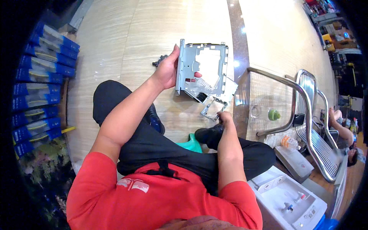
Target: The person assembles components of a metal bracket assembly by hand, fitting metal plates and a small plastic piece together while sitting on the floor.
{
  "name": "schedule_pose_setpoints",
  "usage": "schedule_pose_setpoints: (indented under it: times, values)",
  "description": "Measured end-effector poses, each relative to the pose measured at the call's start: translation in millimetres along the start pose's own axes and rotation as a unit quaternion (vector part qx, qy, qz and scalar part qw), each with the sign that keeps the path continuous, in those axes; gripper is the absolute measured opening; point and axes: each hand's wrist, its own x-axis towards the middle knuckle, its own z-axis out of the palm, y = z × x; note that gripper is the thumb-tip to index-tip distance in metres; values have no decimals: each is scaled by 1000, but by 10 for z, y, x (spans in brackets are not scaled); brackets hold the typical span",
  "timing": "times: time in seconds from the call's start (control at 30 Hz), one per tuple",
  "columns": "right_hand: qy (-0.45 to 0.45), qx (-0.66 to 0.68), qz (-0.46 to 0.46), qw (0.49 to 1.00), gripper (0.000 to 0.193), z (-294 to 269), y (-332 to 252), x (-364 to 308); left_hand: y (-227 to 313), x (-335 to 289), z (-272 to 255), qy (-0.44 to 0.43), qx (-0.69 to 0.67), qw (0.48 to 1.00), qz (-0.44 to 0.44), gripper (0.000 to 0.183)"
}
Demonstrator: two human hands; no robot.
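Note:
A flat grey sheet-metal chassis (188, 63) with large cut-outs is held up in front of me. My left hand (166, 73) is closed on its left edge, thumb up along the side and fingertips showing through a cut-out. Below its lower right corner is a small silvery metal bracket (207, 113). The fingers of my right hand (226, 117) are pinched at the bracket's right end. Other flat metal and dark parts overlap behind the chassis, and where they join is hard to make out. A small black part (160, 60) lies beyond my left hand on the floor.
Stacked blue boxes (34, 92) line the left. A chrome-framed metal bench (306, 115) stands right, near a green-lidded container (273, 115) and a plastic bottle (290, 143). A white water dispenser (268, 188) is lower right. Green plastic (189, 145) shows between my legs. Another person (343, 132) is far right.

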Motion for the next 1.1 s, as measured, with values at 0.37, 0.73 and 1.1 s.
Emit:
schedule_pose_setpoints:
  times: [0.37,0.73,1.1]
  values:
    - [21,167,-458,873,35,-930,-1852,-2646,76,-117,123,0,7,1000,1,63]
    - [117,-495,-592,624,19,246,-1836,-3471,-38,-219,102,19,88,996,-3,60]
    - [59,-567,-572,589,16,378,-1744,-3176,-192,-147,115,-8,101,994,39,52]
